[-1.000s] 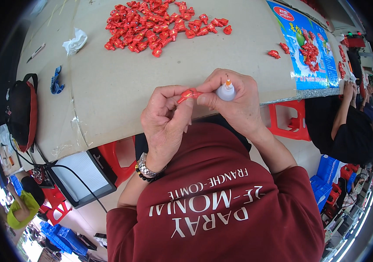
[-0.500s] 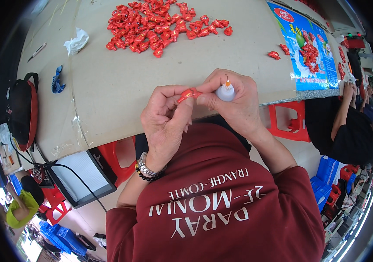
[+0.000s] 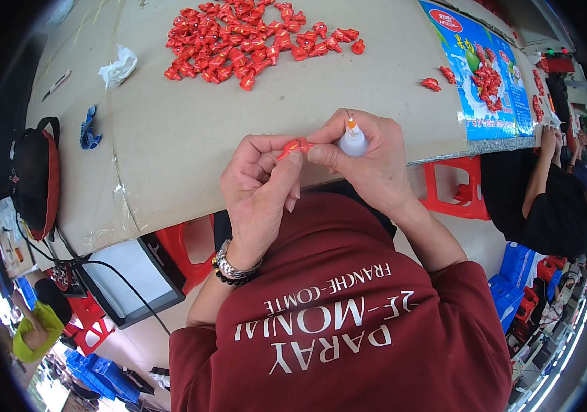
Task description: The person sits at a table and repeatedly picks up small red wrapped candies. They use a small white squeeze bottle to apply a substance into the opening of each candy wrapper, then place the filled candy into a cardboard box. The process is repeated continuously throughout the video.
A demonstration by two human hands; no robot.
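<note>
My left hand (image 3: 259, 185) is closed, pinching a small glossy red plastic piece with gold marks (image 3: 293, 147) between thumb and fingers. From the other side, the thumb and forefinger of my right hand (image 3: 373, 163) press on the end of that same piece. Tucked in the right hand is also a small white squeeze bottle (image 3: 353, 142) with an orange, needle-like tip pointing up and away. Both hands are just above the table's near edge. Beyond them lies a heap of similar red pieces (image 3: 228, 42).
On the table (image 3: 170, 130) lie a crumpled white tissue (image 3: 118, 66), a pen (image 3: 56, 84), a blue scrap (image 3: 89, 128) and a black-and-red bag (image 3: 36, 178). At right, a blue printed sheet (image 3: 475, 75) bears more red pieces. A person in black (image 3: 560, 206) sits beyond a red stool (image 3: 455, 189).
Both hands stay almost in place, still holding the red piece between them. The bottle in my right hand has tipped slightly, its tip moving a little left.
</note>
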